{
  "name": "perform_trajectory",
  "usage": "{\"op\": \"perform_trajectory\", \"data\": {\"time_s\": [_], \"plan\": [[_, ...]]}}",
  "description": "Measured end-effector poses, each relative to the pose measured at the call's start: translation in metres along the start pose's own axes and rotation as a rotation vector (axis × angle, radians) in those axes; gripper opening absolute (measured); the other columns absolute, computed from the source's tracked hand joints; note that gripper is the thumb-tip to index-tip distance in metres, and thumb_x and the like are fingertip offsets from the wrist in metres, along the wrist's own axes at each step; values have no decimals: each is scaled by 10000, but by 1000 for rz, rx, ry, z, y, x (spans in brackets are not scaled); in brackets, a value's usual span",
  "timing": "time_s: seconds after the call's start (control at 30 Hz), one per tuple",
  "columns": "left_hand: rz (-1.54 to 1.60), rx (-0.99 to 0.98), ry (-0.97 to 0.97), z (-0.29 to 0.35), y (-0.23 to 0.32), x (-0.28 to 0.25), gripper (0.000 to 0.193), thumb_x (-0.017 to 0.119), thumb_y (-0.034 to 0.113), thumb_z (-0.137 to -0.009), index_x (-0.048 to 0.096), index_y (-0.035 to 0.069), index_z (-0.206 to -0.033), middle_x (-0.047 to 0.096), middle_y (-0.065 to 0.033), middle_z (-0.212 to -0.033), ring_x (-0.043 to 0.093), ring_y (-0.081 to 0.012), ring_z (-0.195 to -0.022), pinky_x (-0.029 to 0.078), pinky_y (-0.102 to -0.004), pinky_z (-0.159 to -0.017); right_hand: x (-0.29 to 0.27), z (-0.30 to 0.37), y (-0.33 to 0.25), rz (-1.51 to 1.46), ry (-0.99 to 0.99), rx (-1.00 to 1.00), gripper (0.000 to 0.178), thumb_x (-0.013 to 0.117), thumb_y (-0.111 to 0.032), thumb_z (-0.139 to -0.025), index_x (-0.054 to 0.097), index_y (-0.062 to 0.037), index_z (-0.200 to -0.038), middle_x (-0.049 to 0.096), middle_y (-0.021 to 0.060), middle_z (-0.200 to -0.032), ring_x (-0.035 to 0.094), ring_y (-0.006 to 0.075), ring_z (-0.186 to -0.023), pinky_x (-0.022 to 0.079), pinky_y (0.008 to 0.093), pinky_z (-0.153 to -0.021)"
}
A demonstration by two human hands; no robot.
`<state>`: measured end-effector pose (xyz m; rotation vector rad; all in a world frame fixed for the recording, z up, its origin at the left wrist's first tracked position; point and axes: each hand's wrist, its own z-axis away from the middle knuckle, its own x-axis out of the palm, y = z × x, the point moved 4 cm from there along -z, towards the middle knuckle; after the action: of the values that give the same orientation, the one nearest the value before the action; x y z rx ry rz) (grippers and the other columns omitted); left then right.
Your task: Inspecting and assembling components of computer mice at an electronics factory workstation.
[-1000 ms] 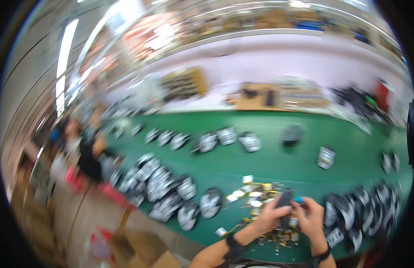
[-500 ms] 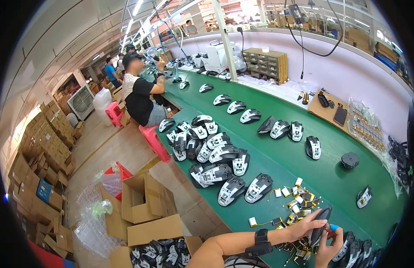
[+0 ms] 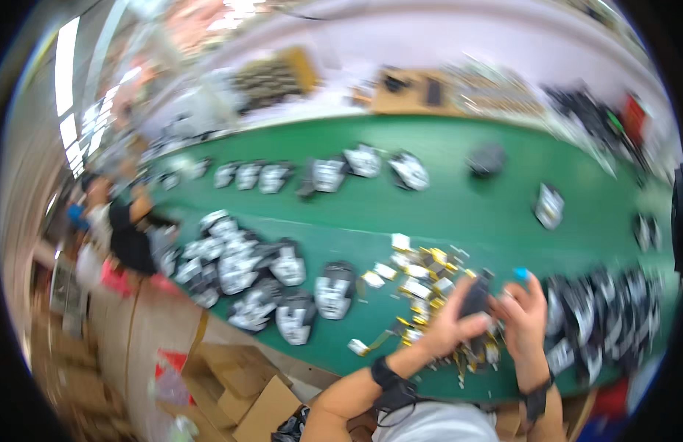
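Observation:
A dark computer mouse point(image 3: 474, 300) is gripped in my left hand point(image 3: 450, 324), held on edge above a pile of small silver-and-yellow battery packs with wires point(image 3: 422, 283). Close against its right side is my right hand point(image 3: 524, 320), fingers curled in, with a blue cover on one raised fingertip point(image 3: 521, 273). Blur hides whether a small item sits between those fingers. Left of the pile, several black-and-white open mouse bodies point(image 3: 334, 291) lie in a cluster on the green table point(image 3: 341, 214). More mice stand in a packed row point(image 3: 599, 317) to the right of my right hand.
A spaced line of mouse bodies point(image 3: 328, 175) crosses the far side, with a dark round piece point(image 3: 486, 158) farther right. Along the wall are a wooden board point(image 3: 408, 103) and a drawer cabinet point(image 3: 271, 77). Cardboard boxes point(image 3: 238, 376) stand below the table's left edge; a co-worker point(image 3: 127, 228) sits far left.
My view has swung to the right and blurred, so the table now runs more across. Both hands appear farther left and more fully in view. The mouse remains in my left hand.

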<state>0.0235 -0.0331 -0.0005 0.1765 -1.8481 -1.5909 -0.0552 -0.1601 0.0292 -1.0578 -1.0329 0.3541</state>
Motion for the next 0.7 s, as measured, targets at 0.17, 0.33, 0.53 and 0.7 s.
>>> {"op": "perform_trajectory", "data": {"time_s": [0.17,0.33,0.53,0.7], "plan": [[248,57,27,0,31,3,855,733,406,-782,258,36,-1389,530,-182,-1144,656,-293,-931,569,-369,-764,3,-8,-1,-125,-115,24,350,667,30,-835,508,-43,-1139,615,93,-971,629,185,-891,531,338,-761],[319,83,112,-5,21,-9,707,598,447,-861,298,28,-1345,528,-174,-1131,635,-282,-935,552,-383,-793,-6,-3,0,-116,-177,38,343,697,-1,-814,514,-44,-1101,615,95,-899,635,176,-792,520,305,-732],[460,61,146,-2,35,0,617,481,401,-894,324,52,-1377,514,-140,-1147,583,-310,-1028,512,-478,-885,-1,3,-3,-79,-218,106,348,727,17,-780,532,-34,-1063,616,85,-859,622,149,-748,514,270,-687],[297,83,297,0,30,-11,731,678,346,-801,372,1,-1369,561,-133,-1095,605,-255,-995,537,-411,-851,-3,2,2,-93,-235,187,324,748,5,-761,557,-39,-1018,617,59,-839,607,118,-746,499,242,-676]]}}
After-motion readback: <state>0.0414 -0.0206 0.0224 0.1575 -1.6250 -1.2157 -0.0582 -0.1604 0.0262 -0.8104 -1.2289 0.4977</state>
